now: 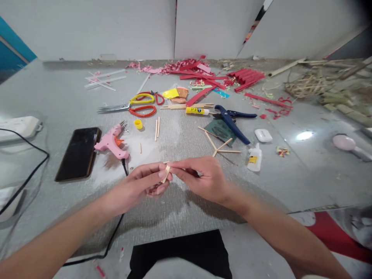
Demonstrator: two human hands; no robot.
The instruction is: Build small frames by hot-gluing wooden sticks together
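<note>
Grey tabletop fills most of the view. Largest group on it: red paper strips, strewn along the far side amid shredded paper.

Scissors with yellow and red handles lie left of centre, blades pointing left. Dark phone lies flat at the left.

Right hand: thumb and index tip pinched together at the upper end of a small wooden piece. Left hand: thumb and fingers closed on the same piece from the other side. The two hands nearly meet, above the near part of the tabletop.

Blue-handled cutter lies right of centre. Pink glue gun lies on its side, just beside the phone. Stick figure of thin arms spreading from one joint lies just beyond the right hand; near it, white bottle with a yellow label, upright. Yellow glue stick lies left of the cutter.

Wooden piece: between both sets of fingertips, tilted, partly hidden; whether single or several joined, cannot tell. Smallest items: yellow cap near the glue gun, then a short loose stick nearer the left hand.
</note>
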